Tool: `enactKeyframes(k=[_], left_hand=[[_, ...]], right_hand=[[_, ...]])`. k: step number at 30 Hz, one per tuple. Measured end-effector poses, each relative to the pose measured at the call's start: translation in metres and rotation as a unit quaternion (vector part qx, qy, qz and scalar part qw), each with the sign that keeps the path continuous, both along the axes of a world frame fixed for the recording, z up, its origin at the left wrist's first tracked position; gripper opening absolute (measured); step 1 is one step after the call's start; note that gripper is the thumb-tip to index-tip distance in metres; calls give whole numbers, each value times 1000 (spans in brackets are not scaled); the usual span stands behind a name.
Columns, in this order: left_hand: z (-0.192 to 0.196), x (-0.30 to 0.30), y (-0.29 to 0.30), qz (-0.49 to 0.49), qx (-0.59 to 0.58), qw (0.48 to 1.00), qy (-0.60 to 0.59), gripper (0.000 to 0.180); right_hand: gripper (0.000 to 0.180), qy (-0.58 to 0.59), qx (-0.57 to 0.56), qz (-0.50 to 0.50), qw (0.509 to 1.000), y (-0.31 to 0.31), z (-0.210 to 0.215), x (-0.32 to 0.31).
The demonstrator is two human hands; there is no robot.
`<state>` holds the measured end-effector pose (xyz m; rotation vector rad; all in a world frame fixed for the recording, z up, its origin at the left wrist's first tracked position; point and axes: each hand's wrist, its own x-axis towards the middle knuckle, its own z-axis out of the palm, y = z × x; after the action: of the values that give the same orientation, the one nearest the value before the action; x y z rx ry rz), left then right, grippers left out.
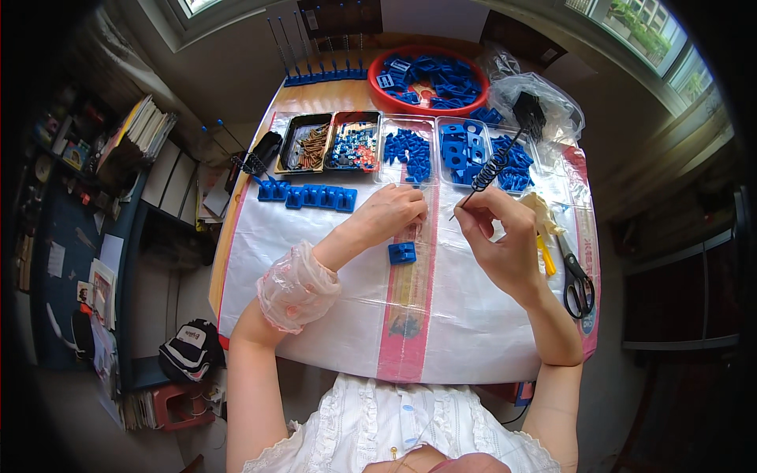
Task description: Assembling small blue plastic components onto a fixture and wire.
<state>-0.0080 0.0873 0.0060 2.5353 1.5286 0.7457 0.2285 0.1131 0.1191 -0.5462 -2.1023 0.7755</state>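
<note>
Between the thumb and fingers of my right hand [505,236] is a thin rod with a black coil spring [495,162] around it, tilted up to the right. My left hand [394,211] is closed at the near edge of a clear tray of small blue plastic parts [408,150]. Its fingertips are bunched together, and whatever they hold is hidden. Just below that hand, a single blue plastic block [402,253] lies on the white sheet. A row of similar blue blocks [307,196] sits to the left of my hand.
Black trays hold brown screws [313,148] and small mixed parts [353,146]. Another clear tray has blue pieces [464,150]. Behind stand a red basin [377,94] and a rack of upright rods [325,77]. Scissors [579,288] and a yellow-handled tool [546,255] lie at right.
</note>
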Motion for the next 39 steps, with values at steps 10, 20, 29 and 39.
enactKeyframes(k=[10,20,29,39], left_hand=[[41,21,-48,-9,-259,732,-630,12],[41,37,-65,-27,-317,605,-730,14],[38,41,-66,-39,-320,581,-747,12],[37,42,-66,-35,-328,567,-755,11]], right_hand=[[6,67,-30,-7,997,-1,-16,-6],[8,61,-18,9,998,-10,-18,-13],[8,55,-35,12,998,-10,-17,-11],[8,47,-39,29,998,-9,-19,-13]])
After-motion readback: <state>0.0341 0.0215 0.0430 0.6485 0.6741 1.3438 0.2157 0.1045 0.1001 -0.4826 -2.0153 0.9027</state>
